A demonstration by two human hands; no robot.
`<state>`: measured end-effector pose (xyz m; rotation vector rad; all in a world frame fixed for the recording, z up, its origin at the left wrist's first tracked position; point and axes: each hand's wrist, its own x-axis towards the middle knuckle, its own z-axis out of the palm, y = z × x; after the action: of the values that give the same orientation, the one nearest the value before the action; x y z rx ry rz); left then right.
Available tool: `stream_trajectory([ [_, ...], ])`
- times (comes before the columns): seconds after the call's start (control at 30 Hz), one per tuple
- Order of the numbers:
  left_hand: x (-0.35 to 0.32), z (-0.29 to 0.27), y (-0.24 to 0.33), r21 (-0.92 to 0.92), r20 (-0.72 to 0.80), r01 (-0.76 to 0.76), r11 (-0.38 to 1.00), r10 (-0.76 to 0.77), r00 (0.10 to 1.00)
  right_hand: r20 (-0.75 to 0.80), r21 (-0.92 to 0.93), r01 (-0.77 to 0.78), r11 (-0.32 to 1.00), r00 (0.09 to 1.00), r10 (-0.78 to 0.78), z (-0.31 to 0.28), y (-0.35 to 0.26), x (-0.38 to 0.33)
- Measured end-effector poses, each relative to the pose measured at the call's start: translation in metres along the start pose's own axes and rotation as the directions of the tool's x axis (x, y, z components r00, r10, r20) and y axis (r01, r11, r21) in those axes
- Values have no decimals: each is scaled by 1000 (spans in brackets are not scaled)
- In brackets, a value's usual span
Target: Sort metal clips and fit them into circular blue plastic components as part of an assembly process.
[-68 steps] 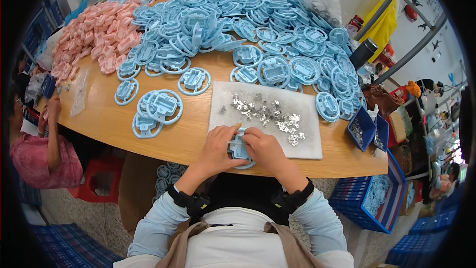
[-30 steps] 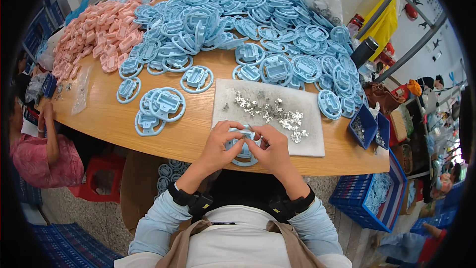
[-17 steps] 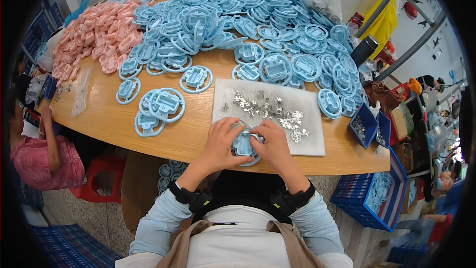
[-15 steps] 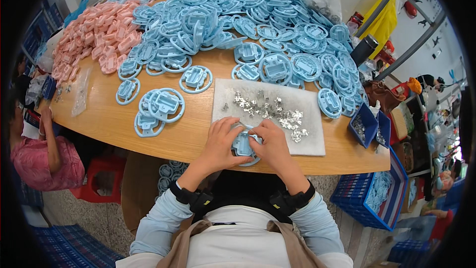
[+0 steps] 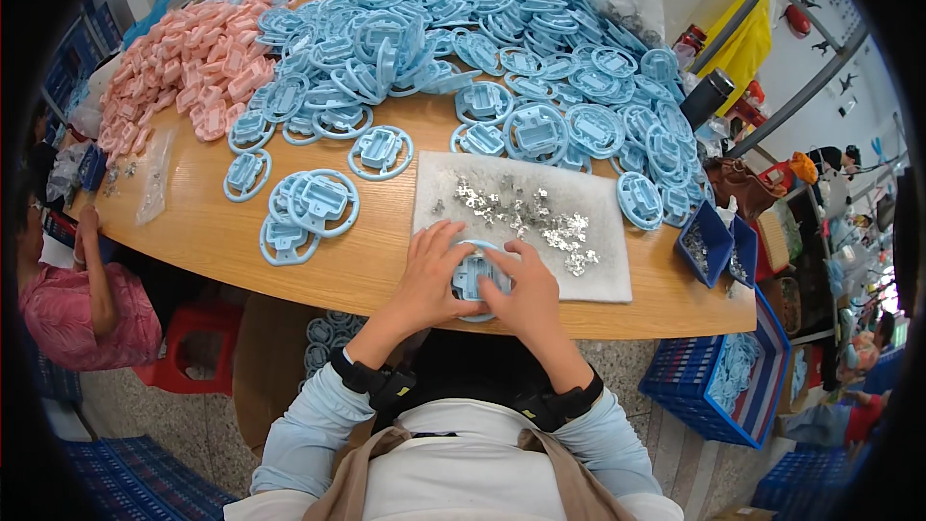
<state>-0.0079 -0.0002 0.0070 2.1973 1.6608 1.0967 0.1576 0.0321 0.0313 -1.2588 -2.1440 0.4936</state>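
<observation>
At the table's front edge, a light-blue round plastic part (image 5: 479,280) with a boxy centre lies between my hands. My left hand (image 5: 431,275) grips its left rim, thumb along the near side. My right hand (image 5: 526,291) is on its right side, thumb and fingers curled against it; whether a small metal piece is under those fingers is hidden. Just beyond lies a white foam sheet (image 5: 603,275) bearing a scatter of small silver metal clips (image 5: 564,232). To the left, several blue parts like this one (image 5: 320,203) are stacked loosely on the wood.
A large heap of blue parts (image 5: 386,39) covers the far table, with a pink heap (image 5: 188,77) at left. Blue bins (image 5: 706,243) stand at the right edge, a black bottle (image 5: 709,96) behind them. A blue crate (image 5: 690,386) sits below. Other people sit far and left.
My right hand has turned and shifted slightly nearer on the part, its fingers now lying over the right rim. My left hand has stayed almost in place.
</observation>
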Motion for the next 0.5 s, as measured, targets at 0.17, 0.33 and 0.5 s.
stream_trajectory([
  [0.17,2,-8,16,-17,4,27,999,-27,1000,123,261,-210,942,975,184,-3,10,14],
  [0.33,-14,-32,31,-461,-67,178,870,-234,970,270,449,-296,843,944,188,-11,-10,19],
  [0.5,-55,-58,27,-820,523,555,-138,-573,631,142,494,-31,869,989,-45,-6,-56,2],
])
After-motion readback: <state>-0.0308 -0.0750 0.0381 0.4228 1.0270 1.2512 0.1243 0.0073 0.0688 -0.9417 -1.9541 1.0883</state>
